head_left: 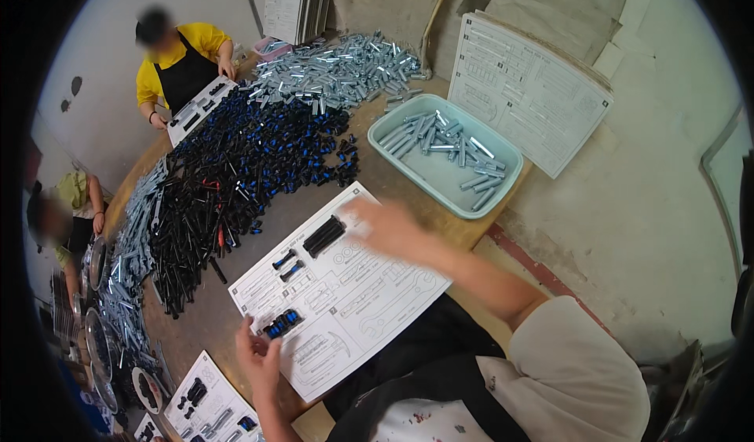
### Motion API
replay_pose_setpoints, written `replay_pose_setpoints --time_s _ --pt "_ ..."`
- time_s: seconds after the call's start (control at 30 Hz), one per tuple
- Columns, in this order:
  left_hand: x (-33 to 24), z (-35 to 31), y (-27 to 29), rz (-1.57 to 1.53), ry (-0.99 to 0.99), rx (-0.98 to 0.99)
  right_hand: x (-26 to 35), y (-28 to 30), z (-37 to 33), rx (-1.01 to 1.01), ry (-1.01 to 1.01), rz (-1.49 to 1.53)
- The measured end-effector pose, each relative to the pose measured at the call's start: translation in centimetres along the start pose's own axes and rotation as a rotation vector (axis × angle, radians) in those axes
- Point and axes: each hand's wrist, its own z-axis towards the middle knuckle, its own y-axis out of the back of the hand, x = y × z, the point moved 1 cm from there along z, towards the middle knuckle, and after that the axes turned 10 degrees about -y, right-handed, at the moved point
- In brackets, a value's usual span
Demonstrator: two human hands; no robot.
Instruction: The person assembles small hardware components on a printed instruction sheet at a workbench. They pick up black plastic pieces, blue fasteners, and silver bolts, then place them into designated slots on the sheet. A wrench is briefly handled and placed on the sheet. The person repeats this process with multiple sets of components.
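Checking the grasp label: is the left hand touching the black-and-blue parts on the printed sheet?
Touching. The head view shows the left hand with fingertips on the black-and-blue parts lying on the printed sheet.

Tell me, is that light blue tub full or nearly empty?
Partly filled: the light blue tub holds silver metal tubes at one end; bare bottom shows at the other.

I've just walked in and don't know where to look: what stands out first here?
The big heap of black and blue parts across the table's middle, with shiny metal tubes piled beyond it. Nearer, the left hand touches small black and blue pieces on a printed sheet.
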Motion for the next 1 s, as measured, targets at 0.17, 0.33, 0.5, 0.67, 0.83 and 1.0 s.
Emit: replay_pose_setpoints --time_s 0.17,0.33,0.5,0.67,0.83,1.0 --pt "-0.7 -0.1 -0.7 -0.07 0.007 -0.374 -13.5 9.6 6.0 -0.438 -0.172 -0.519" --pt "2.8 0.3 -1.8 -0.187 0.097 -0.544 -20.4 10.5 10.2 -0.37 0.104 -0.883" --pt "3.2 -0.5 -1.6 -0.312 0.181 -0.547 -17.7 10.5 9.6 -0.427 0.229 -0.778" --pt "2.3 -1.1 -1.6 -0.356 0.224 -0.574 -5.2 7.9 6.9 -0.563 0.163 -0.202" --pt "2.3 -0.9 -1.8 -0.377 0.236 -0.59 5.6 -3.1 3.3 0.001 0.218 0.22" --pt "3.0 -1.0 -1.8 -0.336 0.2 -0.606 10.5 -13.2 1.3 0.286 0.281 0.19"
